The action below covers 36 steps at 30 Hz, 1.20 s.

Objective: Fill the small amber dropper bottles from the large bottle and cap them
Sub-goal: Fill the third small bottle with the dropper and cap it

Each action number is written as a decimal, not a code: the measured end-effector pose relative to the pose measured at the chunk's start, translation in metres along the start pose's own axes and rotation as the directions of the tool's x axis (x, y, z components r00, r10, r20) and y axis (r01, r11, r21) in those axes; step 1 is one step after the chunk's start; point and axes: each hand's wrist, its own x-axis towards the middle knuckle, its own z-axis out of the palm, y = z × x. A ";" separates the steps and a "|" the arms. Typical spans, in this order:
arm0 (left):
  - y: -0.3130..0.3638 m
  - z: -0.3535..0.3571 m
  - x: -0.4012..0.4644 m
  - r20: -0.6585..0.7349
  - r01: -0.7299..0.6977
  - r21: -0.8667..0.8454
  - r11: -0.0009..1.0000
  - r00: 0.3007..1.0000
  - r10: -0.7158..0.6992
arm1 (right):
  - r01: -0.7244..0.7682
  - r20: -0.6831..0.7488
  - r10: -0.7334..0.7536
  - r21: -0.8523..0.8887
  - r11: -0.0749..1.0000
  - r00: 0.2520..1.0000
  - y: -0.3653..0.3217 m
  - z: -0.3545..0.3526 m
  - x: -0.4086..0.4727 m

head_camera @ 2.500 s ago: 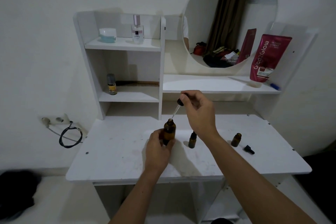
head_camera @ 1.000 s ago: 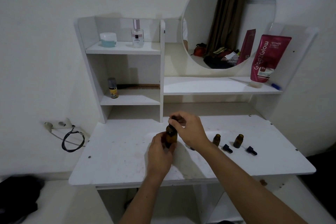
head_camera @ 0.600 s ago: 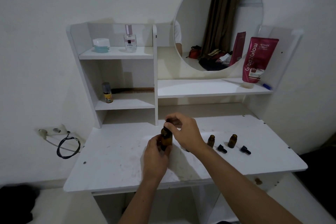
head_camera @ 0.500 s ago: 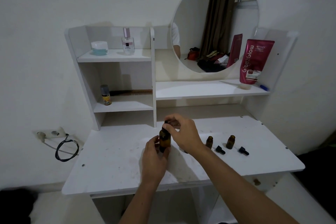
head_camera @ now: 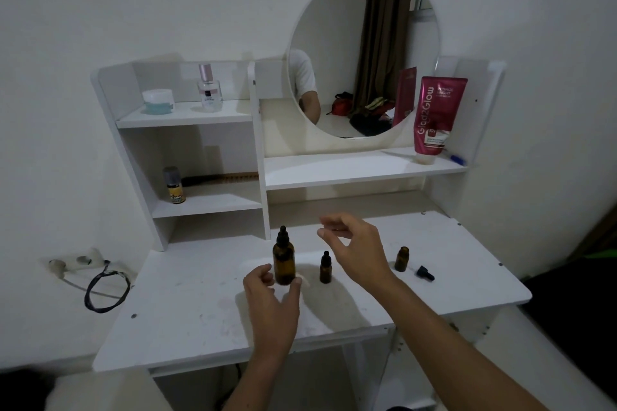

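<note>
While the large amber glass dropper bottle (head_camera: 284, 263) stands capped on the white table (head_camera: 187, 304), my left hand (head_camera: 272, 297) cups loosely around its base, fingers apart, and my right hand (head_camera: 355, 248) hovers empty.

Pink tube (head_camera: 437, 117): you can read "Glad2Glow", "RETINOL BRIGHT" and "10x".
Perfume bottle (head_camera: 209, 90): you can't read its label.

Both bare forearms reach forward from below. The left hand (head_camera: 272, 294) sits low, thumb and fingers curved apart in an open C, nothing pressed between them. The right hand (head_camera: 357, 248) hangs higher, wrist bent, thumb and forefinger nearly pinched, the remaining fingers curled loosely underneath, holding nothing.
</note>
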 end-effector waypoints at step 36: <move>0.032 0.123 -0.016 0.369 -0.156 -0.020 0.988 0.917 0.152 | -0.376 -0.243 0.379 0.060 0.924 0.893 0.099 -0.076 -0.069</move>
